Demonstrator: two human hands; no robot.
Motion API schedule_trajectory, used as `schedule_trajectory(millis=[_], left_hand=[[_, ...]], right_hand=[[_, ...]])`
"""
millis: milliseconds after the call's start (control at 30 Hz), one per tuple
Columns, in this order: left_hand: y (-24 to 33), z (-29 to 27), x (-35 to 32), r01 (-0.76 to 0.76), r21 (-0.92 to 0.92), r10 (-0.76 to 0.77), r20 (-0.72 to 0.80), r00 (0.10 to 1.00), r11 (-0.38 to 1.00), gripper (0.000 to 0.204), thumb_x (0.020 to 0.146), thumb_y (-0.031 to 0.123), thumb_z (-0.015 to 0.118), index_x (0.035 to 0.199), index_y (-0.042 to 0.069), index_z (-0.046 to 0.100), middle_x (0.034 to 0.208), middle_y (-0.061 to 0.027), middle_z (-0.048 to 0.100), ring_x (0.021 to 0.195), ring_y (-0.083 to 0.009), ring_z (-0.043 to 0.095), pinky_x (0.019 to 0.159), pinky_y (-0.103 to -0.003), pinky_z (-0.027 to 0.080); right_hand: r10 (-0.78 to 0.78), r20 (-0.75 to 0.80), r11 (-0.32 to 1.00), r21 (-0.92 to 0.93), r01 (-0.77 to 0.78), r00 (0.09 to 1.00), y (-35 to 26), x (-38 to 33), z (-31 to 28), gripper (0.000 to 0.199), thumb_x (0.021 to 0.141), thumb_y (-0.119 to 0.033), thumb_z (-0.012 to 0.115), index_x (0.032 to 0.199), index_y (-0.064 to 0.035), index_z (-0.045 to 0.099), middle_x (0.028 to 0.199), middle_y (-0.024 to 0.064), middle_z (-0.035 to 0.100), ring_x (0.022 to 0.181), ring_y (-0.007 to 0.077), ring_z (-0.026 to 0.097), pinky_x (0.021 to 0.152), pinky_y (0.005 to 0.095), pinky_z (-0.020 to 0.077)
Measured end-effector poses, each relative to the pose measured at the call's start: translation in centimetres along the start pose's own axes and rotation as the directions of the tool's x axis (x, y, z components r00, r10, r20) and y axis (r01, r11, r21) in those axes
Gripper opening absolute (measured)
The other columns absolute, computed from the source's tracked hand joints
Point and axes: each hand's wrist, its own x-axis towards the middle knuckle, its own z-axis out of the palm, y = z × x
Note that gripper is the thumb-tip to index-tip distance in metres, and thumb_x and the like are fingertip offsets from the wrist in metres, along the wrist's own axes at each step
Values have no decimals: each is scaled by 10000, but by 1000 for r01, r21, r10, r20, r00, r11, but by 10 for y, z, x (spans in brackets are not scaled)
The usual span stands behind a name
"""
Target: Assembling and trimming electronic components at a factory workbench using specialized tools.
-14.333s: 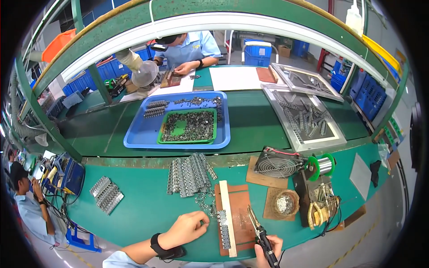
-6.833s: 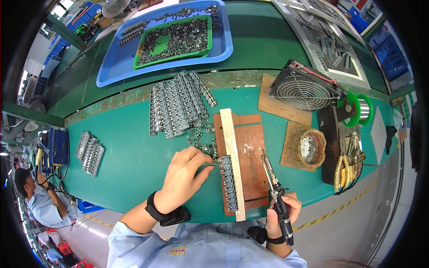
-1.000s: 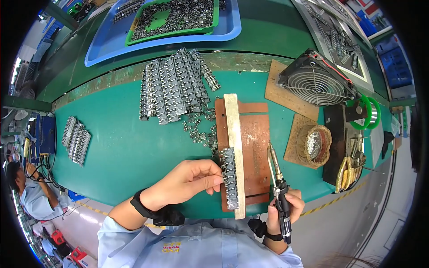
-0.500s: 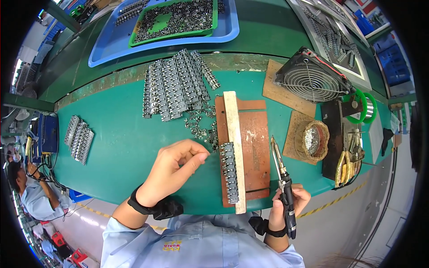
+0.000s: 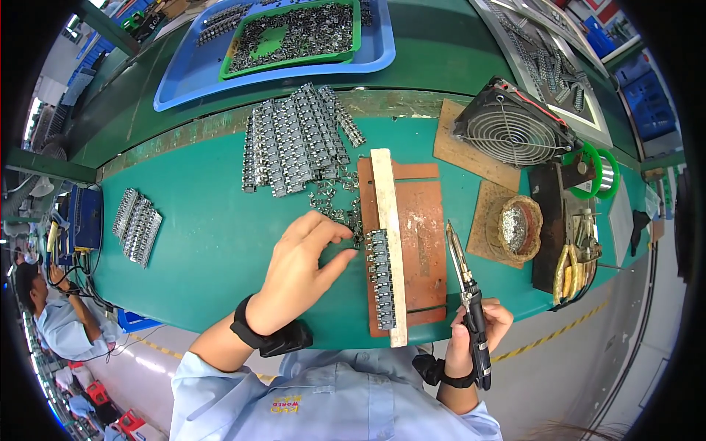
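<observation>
1. Since half a second ago, the left hand (image 5: 305, 268) has slid right along the green bench (image 5: 206, 242), fingers now over the loose metal clips (image 5: 334, 206) just left of the brown board (image 5: 412, 242).
2. Its fingers are spread and lightly curled, thumb apart from them; whether they pinch a clip cannot be told.
3. Right hand (image 5: 478, 331) is closed around the handle of a soldering iron (image 5: 465, 283), tip pointing away from the person, just right of the board.
4. A pale strip (image 5: 388, 242) lies lengthwise on the board; a row of clips (image 5: 381, 278) sits against its left edge, beside the left thumb.
5. Beyond the loose clips, a heap of clip strips (image 5: 298, 140) fans across the bench.
6. A smaller stack of strips (image 5: 137, 224) lies far left, well apart.
7. Right of the iron, a round holder (image 5: 519, 228) holds grey wire wool, resting on a brown mat.
8. Behind it stands a fan (image 5: 511, 128) with a wire grille; a green solder spool (image 5: 596, 169) is beside it.
9. At the far side, a blue tray (image 5: 184, 84) holds a green tray (image 5: 290, 66) filled with small dark metal parts.
10. Upper right, a metal tray (image 5: 544, 44) holds more parts.
11. Another person (image 5: 51, 316) sits at the left edge.
</observation>
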Motion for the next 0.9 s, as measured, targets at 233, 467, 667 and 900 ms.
schedule_trajectory(millis=[233,467,667,900], left_hand=[[-3,6,2,-53,143,49,26,998,988,121,685,43,632,771,39,547,762,-76,513,692,-228,518,593,-324,411],[3,3,0,-10,100,12,-17,1000,995,118,680,12,633,749,25,538,778,-71,534,573,-190,500,532,-291,405],[6,1,-3,41,100,-46,44,998,994,139,668,-28,627,761,17,533,710,-56,536,514,-141,478,480,-244,384],[19,-14,-7,463,-238,-379,326,866,854,102,778,61,591,856,5,555,718,-15,553,545,-68,477,477,-209,382]], right_hand=[[5,-12,1000,0,-5,1000,3,-1,-3,500,697,-266,682,1005,-56,348,811,66,409,617,119,437,497,205,382],[44,35,985,168,-50,998,-1,2,-10,487,675,-103,703,1016,-51,359,866,110,461,714,156,462,677,286,398],[55,85,978,194,-70,995,0,1,-12,493,661,-81,711,1011,-49,366,878,127,469,747,180,488,687,307,415],[34,119,975,214,-59,992,3,3,-15,482,644,-69,719,1003,-45,398,848,117,507,759,188,504,661,306,411]])
